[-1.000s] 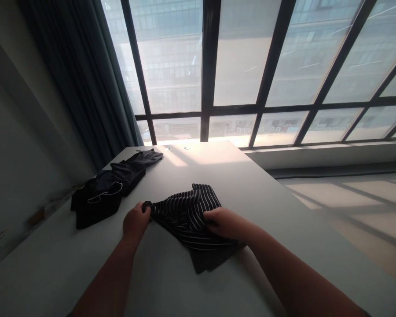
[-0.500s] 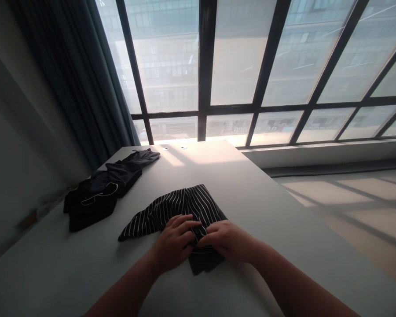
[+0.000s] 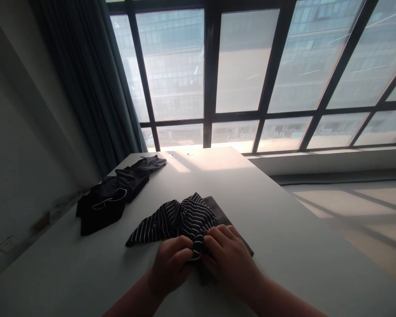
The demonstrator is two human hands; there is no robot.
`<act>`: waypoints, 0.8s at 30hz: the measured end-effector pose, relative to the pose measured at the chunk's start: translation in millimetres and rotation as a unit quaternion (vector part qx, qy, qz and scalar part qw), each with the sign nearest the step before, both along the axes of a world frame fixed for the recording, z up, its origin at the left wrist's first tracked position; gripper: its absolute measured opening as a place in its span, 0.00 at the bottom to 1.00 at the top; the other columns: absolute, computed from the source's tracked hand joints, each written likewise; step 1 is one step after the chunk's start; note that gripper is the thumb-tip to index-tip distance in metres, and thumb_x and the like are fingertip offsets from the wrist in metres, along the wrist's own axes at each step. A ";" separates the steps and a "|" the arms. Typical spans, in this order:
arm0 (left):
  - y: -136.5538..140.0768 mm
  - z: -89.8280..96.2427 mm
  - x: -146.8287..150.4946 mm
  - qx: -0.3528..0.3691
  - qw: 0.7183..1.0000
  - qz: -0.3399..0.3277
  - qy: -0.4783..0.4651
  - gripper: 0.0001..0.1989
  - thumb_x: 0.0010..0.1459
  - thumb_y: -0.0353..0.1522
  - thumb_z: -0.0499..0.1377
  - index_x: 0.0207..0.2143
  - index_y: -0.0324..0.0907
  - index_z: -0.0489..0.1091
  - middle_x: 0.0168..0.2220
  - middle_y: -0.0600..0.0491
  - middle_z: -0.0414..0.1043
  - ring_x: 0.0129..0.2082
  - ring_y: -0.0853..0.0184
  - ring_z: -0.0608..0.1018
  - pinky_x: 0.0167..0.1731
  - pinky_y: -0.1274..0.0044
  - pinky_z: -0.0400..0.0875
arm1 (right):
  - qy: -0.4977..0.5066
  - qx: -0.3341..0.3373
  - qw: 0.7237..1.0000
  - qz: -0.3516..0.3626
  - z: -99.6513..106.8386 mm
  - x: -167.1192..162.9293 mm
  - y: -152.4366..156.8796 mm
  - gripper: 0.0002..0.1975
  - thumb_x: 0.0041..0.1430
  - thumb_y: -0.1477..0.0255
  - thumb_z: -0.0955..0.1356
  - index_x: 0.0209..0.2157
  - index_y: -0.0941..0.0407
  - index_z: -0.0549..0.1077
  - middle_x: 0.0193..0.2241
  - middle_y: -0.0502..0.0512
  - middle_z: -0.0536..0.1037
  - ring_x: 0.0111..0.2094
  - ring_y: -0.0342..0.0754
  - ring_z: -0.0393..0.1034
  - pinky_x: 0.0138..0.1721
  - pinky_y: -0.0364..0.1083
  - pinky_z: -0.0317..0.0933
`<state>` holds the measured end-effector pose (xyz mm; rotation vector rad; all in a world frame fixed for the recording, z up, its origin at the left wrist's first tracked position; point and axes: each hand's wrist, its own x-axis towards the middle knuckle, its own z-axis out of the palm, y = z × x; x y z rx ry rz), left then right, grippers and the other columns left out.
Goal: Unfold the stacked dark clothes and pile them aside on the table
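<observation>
Both hands pinch the striped cloth: left hand (image 3: 170,263) and right hand (image 3: 226,256) grip its near edge together. This striped cloth (image 3: 177,219) lies on the white table (image 3: 284,246), right of the dark clothes pile (image 3: 114,194).

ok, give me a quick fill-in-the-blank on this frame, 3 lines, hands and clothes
1. Both hands, left hand and right hand, grip the ____ cloth at its near edge.
2. The black garment lies on the table to the ____ of the hands, untouched.
3. Beyond the table's far end stands a large ____ with dark frames.

Missing words: striped; left; window
</observation>
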<state>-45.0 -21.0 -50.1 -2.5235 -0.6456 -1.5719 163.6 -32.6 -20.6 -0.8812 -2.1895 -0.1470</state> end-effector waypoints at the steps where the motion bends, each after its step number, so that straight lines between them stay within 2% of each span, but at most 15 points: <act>1: -1.5 0.4 2.1 0.005 1.000 -0.011 0.008 0.07 0.69 0.26 0.53 0.45 0.45 0.63 0.36 0.53 0.72 0.29 0.70 0.72 0.29 0.78 0.67 | 0.006 -0.005 1.000 -0.001 -2.7 -2.7 -0.5 0.04 0.64 0.73 0.69 0.35 0.54 0.69 0.33 0.52 0.74 0.36 0.51 0.65 0.41 0.50 0.55; 3: -2.8 1.2 5.2 0.013 1.000 -0.016 0.015 0.05 0.71 0.30 0.52 0.48 0.45 0.64 0.36 0.52 0.73 0.31 0.68 0.73 0.30 0.77 0.69 | 0.023 -0.011 1.000 0.011 -6.5 -3.6 1.4 0.04 0.64 0.74 0.68 0.40 0.55 0.69 0.36 0.53 0.76 0.36 0.51 0.66 0.41 0.50 0.56; 5: -2.3 1.1 6.8 0.009 1.000 -0.008 0.023 0.05 0.72 0.35 0.53 0.47 0.45 0.64 0.36 0.51 0.72 0.31 0.67 0.74 0.30 0.75 0.70 | 0.038 -0.010 0.999 0.026 -8.3 -0.4 5.2 0.10 0.64 0.76 0.65 0.47 0.55 0.69 0.39 0.55 0.77 0.36 0.50 0.68 0.40 0.50 0.59; 7: -0.2 -0.9 6.9 -0.011 0.999 0.001 0.053 0.06 0.71 0.37 0.55 0.46 0.46 0.66 0.38 0.51 0.73 0.33 0.66 0.75 0.32 0.75 0.72 | 0.039 -0.002 0.999 0.035 -8.9 4.5 9.9 0.13 0.63 0.79 0.63 0.48 0.54 0.69 0.37 0.53 0.77 0.34 0.49 0.68 0.37 0.47 0.59; 10: 6.1 -8.3 5.9 -0.036 0.995 0.020 0.096 0.07 0.69 0.31 0.56 0.48 0.48 0.69 0.46 0.49 0.74 0.39 0.65 0.78 0.37 0.74 0.74 | 0.033 0.023 0.998 0.042 -8.6 12.1 17.4 0.15 0.61 0.83 0.61 0.45 0.53 0.70 0.32 0.51 0.74 0.30 0.47 0.66 0.31 0.45 0.58; 13: 16.3 -19.6 5.0 -0.046 0.992 0.029 0.116 0.14 0.67 0.26 0.54 0.52 0.49 0.70 0.49 0.48 0.75 0.41 0.64 0.79 0.40 0.73 0.75 | 0.051 0.039 0.997 0.041 -5.2 19.6 21.9 0.15 0.59 0.83 0.61 0.43 0.53 0.70 0.39 0.56 0.74 0.38 0.49 0.68 0.36 0.44 0.63; 15: 24.6 -27.1 2.7 -0.085 0.987 0.045 0.130 0.15 0.63 0.25 0.54 0.49 0.47 0.70 0.44 0.50 0.77 0.38 0.64 0.79 0.39 0.73 0.74 | 0.066 0.061 0.995 0.053 -0.5 24.7 21.8 0.11 0.59 0.81 0.62 0.40 0.54 0.68 0.41 0.57 0.72 0.40 0.49 0.67 0.37 0.45 0.64; 17: 32.6 -31.6 -3.6 -0.150 0.977 0.083 0.128 0.13 0.58 0.22 0.54 0.42 0.44 0.70 0.37 0.52 0.76 0.33 0.66 0.78 0.34 0.75 0.71 | 0.065 0.092 0.992 0.063 5.5 30.1 20.3 0.06 0.61 0.80 0.62 0.35 0.54 0.65 0.37 0.55 0.71 0.37 0.49 0.65 0.36 0.44 0.63; 19: 38.6 -30.2 -14.3 -0.216 0.960 0.149 0.099 0.10 0.54 0.22 0.52 0.34 0.44 0.66 0.31 0.55 0.72 0.28 0.68 0.74 0.30 0.77 0.66 | 0.052 0.114 0.991 0.051 11.2 36.2 19.5 0.09 0.63 0.80 0.62 0.31 0.54 0.62 0.34 0.54 0.70 0.35 0.48 0.63 0.34 0.44 0.60; 22: 40.3 -14.5 -32.2 -0.272 0.925 0.265 0.015 0.08 0.55 0.26 0.53 0.26 0.46 0.59 0.23 0.59 0.64 0.23 0.68 0.68 0.27 0.77 0.59 | 0.045 0.114 0.992 -0.029 19.0 46.4 22.6 0.11 0.64 0.80 0.62 0.28 0.54 0.60 0.30 0.53 0.70 0.32 0.47 0.62 0.33 0.43 0.56; 24: 36.6 2.9 -38.1 -0.314 0.896 0.310 -0.053 0.10 0.56 0.30 0.55 0.25 0.46 0.56 0.20 0.60 0.62 0.22 0.68 0.67 0.26 0.76 0.57 | 0.037 0.083 0.991 -0.094 27.1 51.9 26.6 0.11 0.64 0.79 0.62 0.28 0.54 0.60 0.25 0.51 0.69 0.27 0.45 0.60 0.30 0.43 0.51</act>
